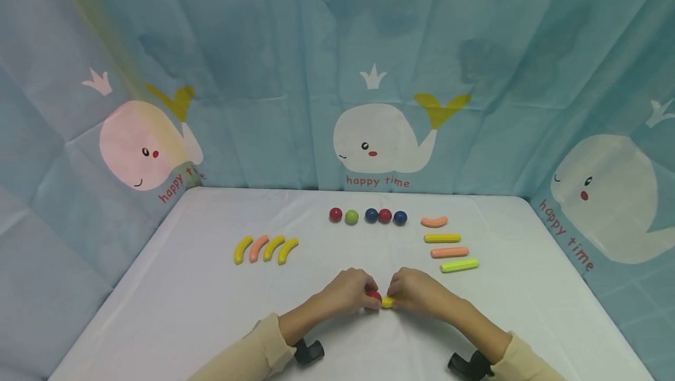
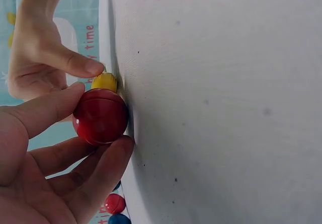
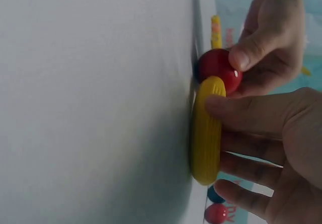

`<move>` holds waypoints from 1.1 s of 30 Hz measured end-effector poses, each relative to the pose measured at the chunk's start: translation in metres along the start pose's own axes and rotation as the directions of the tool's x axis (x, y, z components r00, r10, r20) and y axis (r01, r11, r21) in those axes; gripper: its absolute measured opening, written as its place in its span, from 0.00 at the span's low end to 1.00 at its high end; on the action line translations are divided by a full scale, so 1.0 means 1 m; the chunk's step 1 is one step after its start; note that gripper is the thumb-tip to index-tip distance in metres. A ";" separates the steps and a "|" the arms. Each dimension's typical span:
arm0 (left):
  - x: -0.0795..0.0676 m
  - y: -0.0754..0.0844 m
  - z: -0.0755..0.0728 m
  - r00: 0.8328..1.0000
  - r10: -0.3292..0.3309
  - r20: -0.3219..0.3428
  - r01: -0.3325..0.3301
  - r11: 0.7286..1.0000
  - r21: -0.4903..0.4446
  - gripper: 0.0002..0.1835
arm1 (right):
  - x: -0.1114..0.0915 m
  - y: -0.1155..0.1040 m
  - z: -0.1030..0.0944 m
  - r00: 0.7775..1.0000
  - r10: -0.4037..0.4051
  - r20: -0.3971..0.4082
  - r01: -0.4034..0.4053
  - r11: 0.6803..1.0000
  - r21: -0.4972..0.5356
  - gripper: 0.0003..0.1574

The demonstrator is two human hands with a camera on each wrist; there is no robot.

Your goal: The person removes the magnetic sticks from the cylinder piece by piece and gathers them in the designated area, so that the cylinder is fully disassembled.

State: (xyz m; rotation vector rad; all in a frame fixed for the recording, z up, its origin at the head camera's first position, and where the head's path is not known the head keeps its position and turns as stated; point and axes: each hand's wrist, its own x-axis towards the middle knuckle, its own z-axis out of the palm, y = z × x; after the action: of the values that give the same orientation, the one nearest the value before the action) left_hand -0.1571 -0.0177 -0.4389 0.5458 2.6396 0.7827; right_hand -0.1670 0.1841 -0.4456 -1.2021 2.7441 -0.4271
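Near the front middle of the white table, my left hand grips a glossy red ball between thumb and fingers. Beside it, my right hand holds a short yellow ridged stick, its thumb on one side and fingers on the other. In the right wrist view, one end of the stick meets the ball or overlaps it; whether they are joined, I cannot tell. Both pieces are low over the cloth or on it. In the head view the hands cover most of the ball and the stick.
Curved yellow and orange pieces lie in a row at the left. Red, green and blue balls line the back. At the right are a curved orange piece and yellow, orange and green straight sticks. A whale-print curtain surrounds the table.
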 end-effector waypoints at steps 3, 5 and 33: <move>0.000 0.000 0.000 1.000 0.005 -0.004 -0.005 1.000 -0.005 0.15 | 0.001 -0.002 0.000 1.000 -0.023 0.006 0.023 0.999 -0.045 0.10; 0.000 -0.001 -0.001 1.000 0.009 -0.009 -0.009 1.000 -0.005 0.14 | 0.001 -0.003 0.001 1.000 -0.025 0.014 0.025 0.998 -0.054 0.10; 0.061 -0.105 -0.112 0.919 -0.304 -0.250 0.269 0.949 -0.167 0.21 | 0.008 -0.003 0.000 1.000 0.019 0.016 -0.020 0.999 0.035 0.11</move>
State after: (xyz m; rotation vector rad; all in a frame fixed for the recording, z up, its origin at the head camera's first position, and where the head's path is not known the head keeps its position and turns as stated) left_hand -0.2840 -0.1221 -0.4231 0.0088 2.7967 0.9849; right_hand -0.1704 0.1763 -0.4451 -1.1641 2.7209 -0.4595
